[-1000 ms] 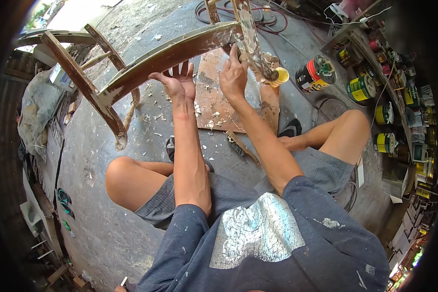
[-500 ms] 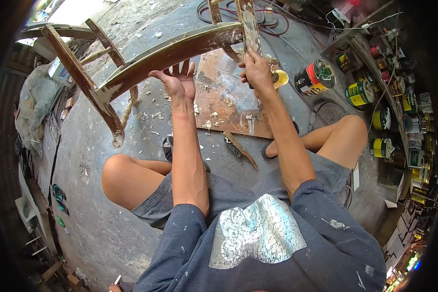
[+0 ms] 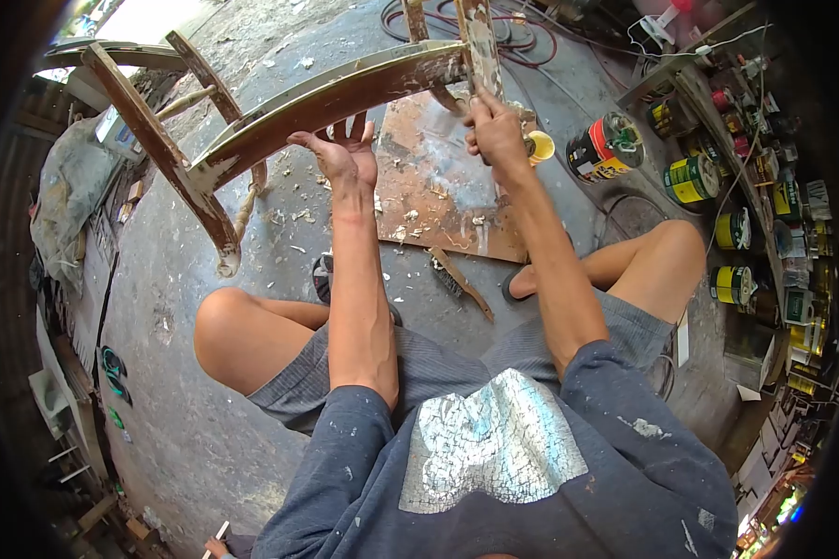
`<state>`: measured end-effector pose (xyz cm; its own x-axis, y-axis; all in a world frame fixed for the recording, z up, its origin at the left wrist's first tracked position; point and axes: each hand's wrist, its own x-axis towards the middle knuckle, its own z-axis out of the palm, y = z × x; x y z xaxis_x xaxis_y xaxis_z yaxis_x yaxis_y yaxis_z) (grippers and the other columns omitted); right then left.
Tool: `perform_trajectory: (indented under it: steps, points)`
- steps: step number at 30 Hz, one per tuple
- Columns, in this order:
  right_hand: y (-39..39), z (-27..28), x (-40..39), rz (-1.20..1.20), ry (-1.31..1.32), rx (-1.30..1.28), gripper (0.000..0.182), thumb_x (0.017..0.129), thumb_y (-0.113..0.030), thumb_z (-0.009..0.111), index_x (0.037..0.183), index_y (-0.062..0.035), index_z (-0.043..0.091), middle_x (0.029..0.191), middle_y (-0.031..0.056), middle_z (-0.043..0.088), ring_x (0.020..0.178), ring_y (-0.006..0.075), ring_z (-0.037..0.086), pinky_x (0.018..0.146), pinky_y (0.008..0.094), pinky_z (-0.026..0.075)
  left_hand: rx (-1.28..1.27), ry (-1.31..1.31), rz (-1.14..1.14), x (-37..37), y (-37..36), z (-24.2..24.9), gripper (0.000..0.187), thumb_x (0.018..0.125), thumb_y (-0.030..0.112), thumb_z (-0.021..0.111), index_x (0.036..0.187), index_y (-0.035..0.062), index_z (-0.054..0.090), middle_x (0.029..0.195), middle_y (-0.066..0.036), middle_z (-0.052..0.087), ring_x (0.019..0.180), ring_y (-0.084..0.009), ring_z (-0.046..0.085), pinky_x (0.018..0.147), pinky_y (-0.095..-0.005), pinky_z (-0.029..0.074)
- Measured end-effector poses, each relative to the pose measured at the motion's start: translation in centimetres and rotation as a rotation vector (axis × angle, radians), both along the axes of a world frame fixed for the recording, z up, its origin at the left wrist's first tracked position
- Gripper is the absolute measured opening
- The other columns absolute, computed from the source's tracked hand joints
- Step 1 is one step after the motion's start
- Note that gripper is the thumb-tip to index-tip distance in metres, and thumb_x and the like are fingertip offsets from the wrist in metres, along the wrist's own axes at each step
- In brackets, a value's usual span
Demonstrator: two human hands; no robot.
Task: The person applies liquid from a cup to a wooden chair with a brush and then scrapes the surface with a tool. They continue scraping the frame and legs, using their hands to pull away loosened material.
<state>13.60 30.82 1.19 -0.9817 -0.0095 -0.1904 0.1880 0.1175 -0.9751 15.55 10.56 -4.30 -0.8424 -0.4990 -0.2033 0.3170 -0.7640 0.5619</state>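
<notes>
- Paint cans (image 3: 692,179) at 2 o'clock, lids on, contents hidden.
- Left hand (image 3: 340,154) spread under chair rail (image 3: 336,93); right hand (image 3: 494,135) grip pinching chair leg (image 3: 480,42).
- Concrete floor (image 3: 186,373), paint flakes scattered.

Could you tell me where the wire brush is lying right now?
The wire brush lies on the concrete floor between the person's knees, just below the brown board.

A grey concrete floor (image 3: 205,391) carried everything. A flat rusty board (image 3: 438,196) lay on it far of centre, littered with pale paint flakes (image 3: 410,224). A wire brush (image 3: 457,279) lay just near the board. Paint cans (image 3: 606,144) stood to the right, some on their sides. Cables (image 3: 522,37) coiled at the far edge.
</notes>
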Motion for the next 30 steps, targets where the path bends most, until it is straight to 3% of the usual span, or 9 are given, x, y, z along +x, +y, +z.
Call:
perform_trajectory:
  steps: [6,9,12,16,19,22,24,27,30]
  points:
    - [0.1,-0.1,-0.3,-0.002,0.056,0.033,0.048,0.103,-0.018,0.051,0.150,-0.0075,0.047,0.073,0.0029,0.057,0.048,0.0074,0.047,0.042,0.0269,0.046,0.021,0.005,0.010,0.0,0.5,-0.1,0.096,0.078,0.092,0.028,0.150,0.0277,0.038,0.147,-0.009,0.052,0.136,-0.0394,0.048,0.114,-0.0762,0.012]
    - [-0.7,0.2,1.2,0.107,-0.086,0.035,0.049,0.104,-0.018,0.052,0.152,-0.0139,0.045,0.077,0.0003,0.053,0.053,0.0060,0.048,0.043,0.0226,0.045,-0.002,0.007,0.003,0.0,0.6,0.2,0.096,0.078,0.092,0.027,0.150,0.0283,0.038,0.147,-0.010,0.051,0.136,-0.0398,0.049,0.113,-0.0780,0.008]
    - [-2.3,-0.9,2.5,0.190,-0.010,-0.060,0.049,0.104,-0.019,0.052,0.152,-0.0145,0.045,0.078,0.0004,0.055,0.053,0.0056,0.049,0.043,0.0218,0.046,-0.004,0.010,-0.032,-0.3,0.1,0.4,0.095,0.079,0.092,0.027,0.149,0.0286,0.038,0.147,-0.009,0.051,0.135,-0.0393,0.050,0.113,-0.0781,0.007]
    - [0.4,1.0,0.2,0.079,-0.017,0.020,0.049,0.104,-0.018,0.051,0.153,-0.0138,0.044,0.079,0.0013,0.057,0.053,0.0059,0.049,0.043,0.0220,0.048,0.013,-0.013,0.011,-0.4,0.2,-0.2,0.095,0.080,0.091,0.027,0.150,0.0283,0.038,0.147,-0.010,0.051,0.134,-0.0390,0.050,0.113,-0.0778,0.005]
    - [0.8,1.9,-1.7,0.067,-0.037,-0.013,0.049,0.104,-0.016,0.051,0.152,-0.0124,0.043,0.080,0.0018,0.057,0.053,0.0055,0.050,0.043,0.0219,0.049,0.002,0.017,0.008,-0.3,0.1,-0.6,0.094,0.080,0.092,0.028,0.149,0.0290,0.038,0.146,-0.009,0.052,0.133,-0.0385,0.052,0.113,-0.0779,0.009]
    - [-1.7,1.5,-0.1,0.030,-0.057,0.223,0.047,0.105,-0.017,0.050,0.151,-0.0098,0.044,0.080,0.0016,0.057,0.054,0.0051,0.050,0.044,0.0216,0.049,0.006,0.009,0.015,0.1,0.2,-0.4,0.095,0.079,0.092,0.029,0.151,0.0293,0.036,0.146,-0.009,0.052,0.132,-0.0380,0.053,0.111,-0.0749,0.018]
    - [-2.8,0.3,1.5,0.131,-0.045,0.065,0.047,0.106,-0.018,0.051,0.152,-0.0144,0.046,0.079,0.0014,0.057,0.054,0.0052,0.051,0.046,0.0226,0.050,0.002,-0.002,0.003,0.0,0.3,-0.2,0.099,0.078,0.093,0.031,0.153,0.0298,0.034,0.146,-0.007,0.052,0.131,-0.0375,0.052,0.109,-0.0698,0.028]
    - [-3.3,-1.2,3.3,0.232,-0.039,0.035,0.046,0.105,-0.018,0.051,0.151,-0.0202,0.048,0.080,0.0020,0.058,0.054,0.0060,0.052,0.047,0.0251,0.052,-0.043,0.022,-0.054,0.0,-0.2,-0.4,0.098,0.078,0.093,0.032,0.154,0.0301,0.033,0.145,-0.008,0.052,0.131,-0.0387,0.052,0.109,-0.0707,0.026]
    - [-2.7,-1.8,5.1,0.145,0.045,0.222,0.047,0.101,-0.019,0.049,0.147,-0.0172,0.052,0.078,0.0154,0.065,0.062,0.0195,0.064,0.058,0.0342,0.058,-0.033,0.010,-0.016,0.0,0.0,-0.4,0.097,0.078,0.092,0.033,0.153,0.0304,0.033,0.144,-0.008,0.054,0.129,-0.0386,0.053,0.108,-0.0689,0.029]
